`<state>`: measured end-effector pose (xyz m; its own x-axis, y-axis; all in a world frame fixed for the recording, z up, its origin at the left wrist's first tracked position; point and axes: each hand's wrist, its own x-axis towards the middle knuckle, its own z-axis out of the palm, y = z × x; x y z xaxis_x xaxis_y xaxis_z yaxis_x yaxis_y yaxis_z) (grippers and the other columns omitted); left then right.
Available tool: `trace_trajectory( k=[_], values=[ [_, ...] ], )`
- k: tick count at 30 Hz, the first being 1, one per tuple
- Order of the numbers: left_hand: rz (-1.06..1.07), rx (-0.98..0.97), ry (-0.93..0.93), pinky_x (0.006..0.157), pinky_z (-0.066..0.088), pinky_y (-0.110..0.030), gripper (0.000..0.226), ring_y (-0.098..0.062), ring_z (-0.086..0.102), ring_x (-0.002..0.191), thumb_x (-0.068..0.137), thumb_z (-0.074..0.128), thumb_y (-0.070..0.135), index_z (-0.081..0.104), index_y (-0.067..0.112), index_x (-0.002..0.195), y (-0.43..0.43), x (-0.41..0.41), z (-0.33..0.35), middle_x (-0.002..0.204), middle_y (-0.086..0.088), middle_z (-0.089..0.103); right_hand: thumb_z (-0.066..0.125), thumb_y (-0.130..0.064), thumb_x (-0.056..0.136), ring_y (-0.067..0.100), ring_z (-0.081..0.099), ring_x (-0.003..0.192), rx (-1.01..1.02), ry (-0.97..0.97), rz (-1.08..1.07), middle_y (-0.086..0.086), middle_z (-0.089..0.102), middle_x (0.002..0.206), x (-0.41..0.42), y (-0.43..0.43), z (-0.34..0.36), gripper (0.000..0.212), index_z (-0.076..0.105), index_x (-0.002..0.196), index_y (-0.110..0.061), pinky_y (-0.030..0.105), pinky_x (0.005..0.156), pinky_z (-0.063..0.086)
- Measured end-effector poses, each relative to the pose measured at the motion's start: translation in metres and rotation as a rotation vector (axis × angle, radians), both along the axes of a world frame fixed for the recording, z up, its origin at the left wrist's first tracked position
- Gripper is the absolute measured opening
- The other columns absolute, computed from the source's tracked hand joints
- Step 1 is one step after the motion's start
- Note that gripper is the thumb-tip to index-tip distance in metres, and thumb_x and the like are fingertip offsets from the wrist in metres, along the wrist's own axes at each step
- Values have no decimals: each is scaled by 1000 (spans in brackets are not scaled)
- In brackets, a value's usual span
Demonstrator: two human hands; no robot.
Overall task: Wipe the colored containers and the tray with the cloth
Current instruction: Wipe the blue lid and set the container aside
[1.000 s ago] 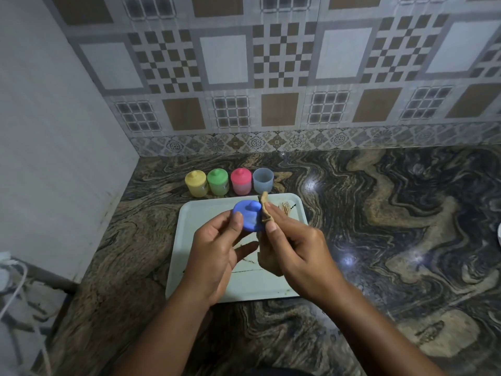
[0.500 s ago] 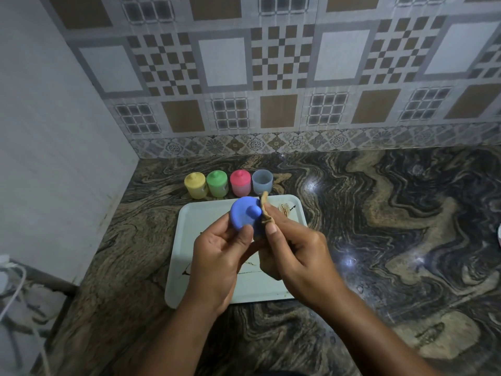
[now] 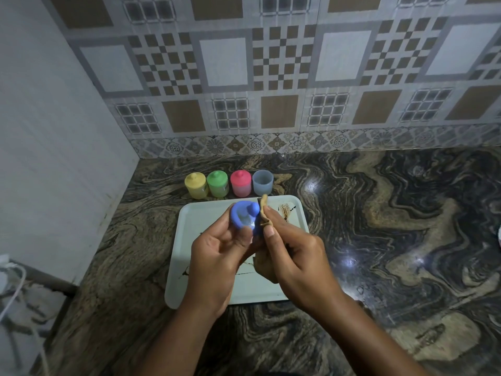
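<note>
Over the tray (image 3: 200, 218), the left hand (image 3: 217, 256) grips the blue lid (image 3: 242, 217), now rotated. The right hand (image 3: 295, 256) pinches the cloth (image 3: 263, 210) at its three o'clock edge, so the lid wipe looks unfinished.

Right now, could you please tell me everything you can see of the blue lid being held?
The blue lid is a small round cap of smooth, slightly glossy plastic with a rounded knob near its upper right. It is held tilted above the pale tray. The left hand grips its lower edge, and the tan cloth, pinched by the right hand, touches its right side.
</note>
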<state>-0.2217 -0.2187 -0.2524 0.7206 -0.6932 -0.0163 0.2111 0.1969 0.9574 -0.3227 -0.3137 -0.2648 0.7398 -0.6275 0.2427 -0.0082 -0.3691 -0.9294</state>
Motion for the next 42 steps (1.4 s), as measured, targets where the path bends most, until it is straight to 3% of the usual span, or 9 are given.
trace_trajectory(
  k=[5,8,13,16,20,26,30,36,42],
  values=[
    [-53,49,22,71,55,-24,42,-19,71,101,90,55,14,60,12,132,4,5,-3,109,-12,75,49,-26,101,0,54,130,-29,-24,-31,-8,58,142,1,-7,9,35,70,127,-14,19,105,44],
    [-2,47,91,72,57,-28,50,-17,72,101,88,56,20,55,12,137,4,4,-3,112,-8,75,48,-34,100,-1,60,100,46,-15,-21,-13,69,123,2,-7,10,30,76,104,-24,20,85,46],
    [-47,41,39,101,49,-49,47,-24,63,122,93,56,12,50,10,140,-1,-4,-1,128,-8,68,51,-21,103,-2,48,135,-31,-19,-35,-12,57,141,3,-3,8,33,65,133,-18,15,108,40],
    [-53,27,57,85,57,-40,43,-24,68,112,91,55,10,56,11,134,2,0,-1,121,-10,71,51,-19,102,-1,43,139,-98,-51,-19,-10,54,144,2,-2,8,36,62,136,-13,22,113,39],
    [1,43,134,65,57,-27,44,-18,74,89,84,59,22,57,15,128,2,5,-3,99,-7,77,51,-24,102,3,51,134,62,-52,6,-11,61,138,3,-12,13,33,68,129,-16,28,107,47],
    [8,30,88,90,56,-45,51,-25,68,113,87,58,20,53,12,137,-1,0,1,118,-9,73,50,-28,102,0,62,114,41,-37,-13,-17,65,130,5,-10,11,31,72,123,-22,23,91,49],
    [-35,42,79,76,57,-27,51,-20,70,106,86,59,15,55,15,136,3,4,-1,115,-9,74,51,-20,103,1,49,135,-80,-50,-16,-12,57,141,2,-10,11,34,64,134,-16,22,109,44],
    [19,34,141,75,58,-33,47,-19,71,105,86,57,23,58,15,132,0,5,-1,117,-7,73,49,-32,99,-14,54,88,22,0,-16,-32,61,88,5,-13,11,37,66,132,-26,14,82,45],
    [1,33,64,85,58,-40,53,-25,68,113,88,59,13,50,14,140,0,0,3,122,-8,71,51,-21,101,0,49,135,-118,-42,-11,-12,55,143,4,-6,11,37,62,136,-18,24,107,46]
  ],
)
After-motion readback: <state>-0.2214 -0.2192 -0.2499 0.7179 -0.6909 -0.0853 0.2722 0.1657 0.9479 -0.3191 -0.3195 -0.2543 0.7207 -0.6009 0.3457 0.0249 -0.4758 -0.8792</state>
